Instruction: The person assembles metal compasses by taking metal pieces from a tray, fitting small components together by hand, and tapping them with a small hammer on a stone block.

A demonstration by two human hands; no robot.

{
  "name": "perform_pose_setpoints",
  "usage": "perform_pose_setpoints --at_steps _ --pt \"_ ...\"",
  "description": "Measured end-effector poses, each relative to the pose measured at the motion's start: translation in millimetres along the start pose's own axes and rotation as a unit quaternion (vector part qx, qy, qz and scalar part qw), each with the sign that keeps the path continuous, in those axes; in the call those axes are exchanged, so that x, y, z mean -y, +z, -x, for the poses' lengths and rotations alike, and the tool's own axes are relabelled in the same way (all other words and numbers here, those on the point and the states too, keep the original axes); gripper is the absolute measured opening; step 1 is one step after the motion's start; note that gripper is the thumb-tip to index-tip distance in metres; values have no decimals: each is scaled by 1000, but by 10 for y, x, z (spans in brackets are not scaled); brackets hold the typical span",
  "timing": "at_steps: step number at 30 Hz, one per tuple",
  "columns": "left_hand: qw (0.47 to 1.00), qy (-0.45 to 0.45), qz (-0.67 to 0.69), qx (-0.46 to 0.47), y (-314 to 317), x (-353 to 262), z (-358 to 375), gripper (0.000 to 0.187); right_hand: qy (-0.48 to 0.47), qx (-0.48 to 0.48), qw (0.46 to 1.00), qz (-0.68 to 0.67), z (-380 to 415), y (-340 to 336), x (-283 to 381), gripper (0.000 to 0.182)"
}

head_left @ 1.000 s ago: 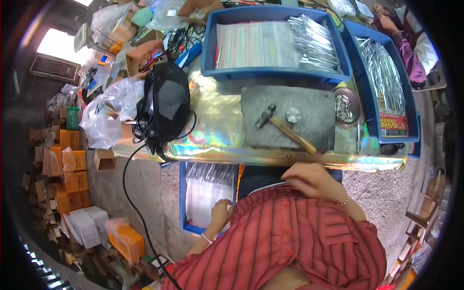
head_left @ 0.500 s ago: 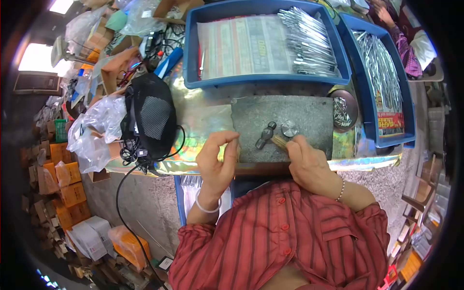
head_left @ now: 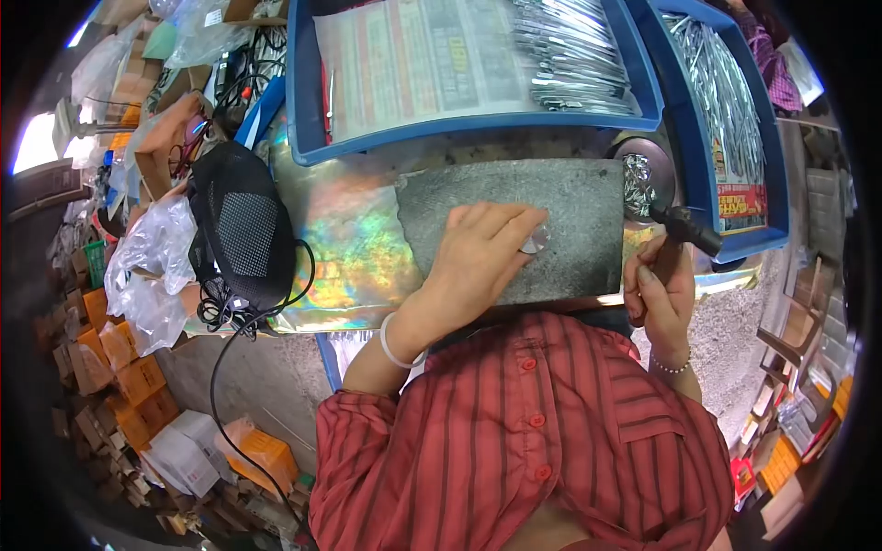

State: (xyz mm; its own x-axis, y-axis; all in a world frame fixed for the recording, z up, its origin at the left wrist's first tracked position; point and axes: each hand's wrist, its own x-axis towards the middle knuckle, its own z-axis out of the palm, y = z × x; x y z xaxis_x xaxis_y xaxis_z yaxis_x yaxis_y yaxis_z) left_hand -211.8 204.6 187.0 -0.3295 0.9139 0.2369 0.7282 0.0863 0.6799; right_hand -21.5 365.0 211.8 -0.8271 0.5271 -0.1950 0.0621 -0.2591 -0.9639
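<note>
Grey slab [head_left: 588, 243] likely provides firm backing for the metal disc [head_left: 540, 240], held at its edge by the left hand [head_left: 473, 262]; the right hand [head_left: 663, 292] grips the hammer [head_left: 691, 230] aside, apparently for finger clearance.

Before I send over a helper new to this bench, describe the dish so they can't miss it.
Find the widest blue tray, then the grey slab in front of it. Just right of the slab's far corner, near the hammer head, is the dish. It is round and dark with small shiny bits, unlike the straight-sided blue trays.
</note>
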Motion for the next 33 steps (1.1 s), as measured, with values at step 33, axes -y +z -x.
perform_pose_setpoints --at_steps 33 --pt "999 0 23 38 -12 9 -119 47 101 108 979 -141 -157 -17 55 44"
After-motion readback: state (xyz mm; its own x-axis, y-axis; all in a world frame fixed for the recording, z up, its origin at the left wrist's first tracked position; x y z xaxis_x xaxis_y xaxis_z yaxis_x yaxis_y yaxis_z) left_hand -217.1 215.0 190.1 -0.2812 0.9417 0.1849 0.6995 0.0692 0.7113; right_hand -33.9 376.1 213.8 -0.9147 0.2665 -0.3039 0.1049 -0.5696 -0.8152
